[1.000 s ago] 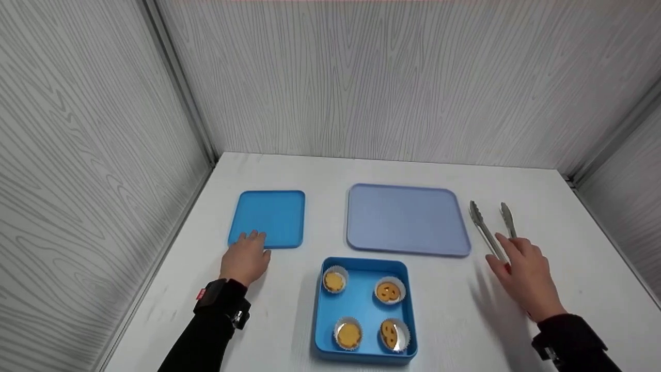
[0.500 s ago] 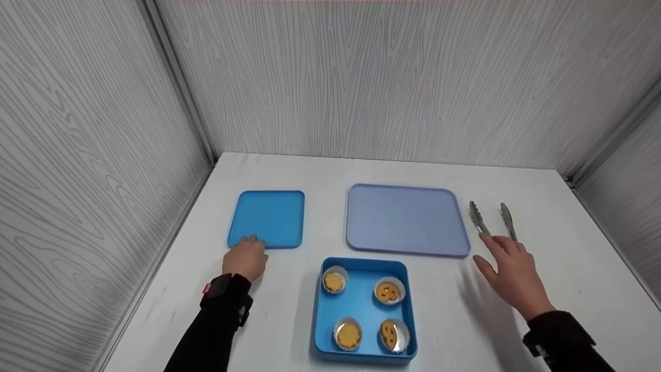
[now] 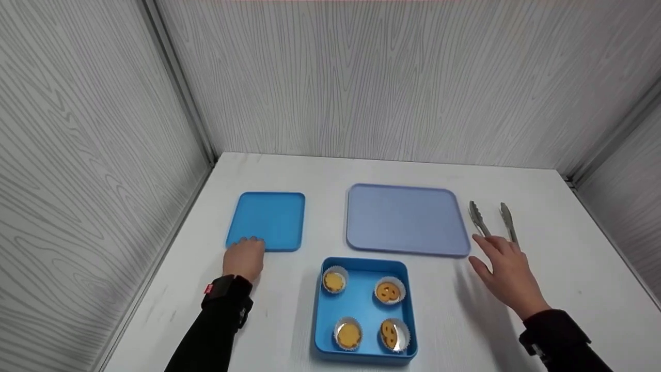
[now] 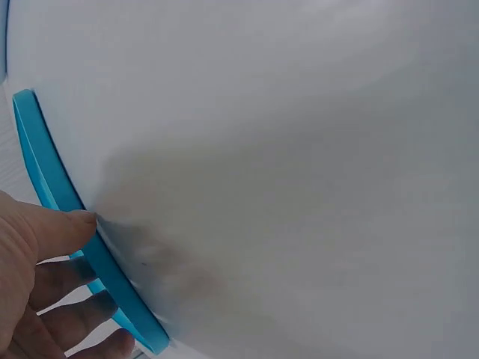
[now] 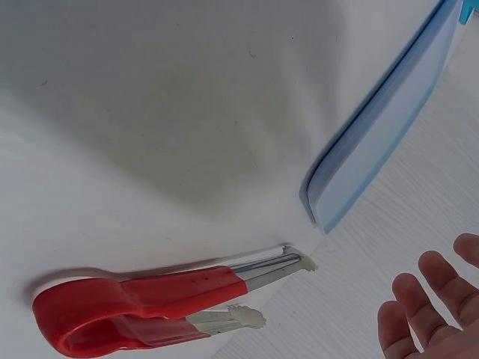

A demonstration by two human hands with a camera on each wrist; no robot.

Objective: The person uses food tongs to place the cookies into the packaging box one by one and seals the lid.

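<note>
My left hand [image 3: 244,260] grips the near edge of a small flat blue tray [image 3: 271,217] at the table's left. In the left wrist view the thumb [image 4: 63,230] lies on the outer side of the tray's rim [image 4: 52,161], with the fingers curled over from the opposite side. My right hand [image 3: 508,274] hovers, fingers spread and holding nothing, near metal tongs [image 3: 477,218]. From the head it hides their handles. The right wrist view shows those red handles [image 5: 179,292] lying on the table, apart from the fingers [image 5: 420,307].
A lavender tray [image 3: 408,219] lies mid-table, left of the tongs. Nearer the person stands a deep blue box [image 3: 364,310] with several cookies in paper cups [image 3: 390,290]. Grey wood-grain panels [image 3: 361,77] enclose the back and sides of the white table [image 3: 279,320].
My left hand has drawn back from over the small tray to its near edge and curled its fingers; the tray has shifted slightly nearer. My right hand has moved left and uncovered less of the tongs.
</note>
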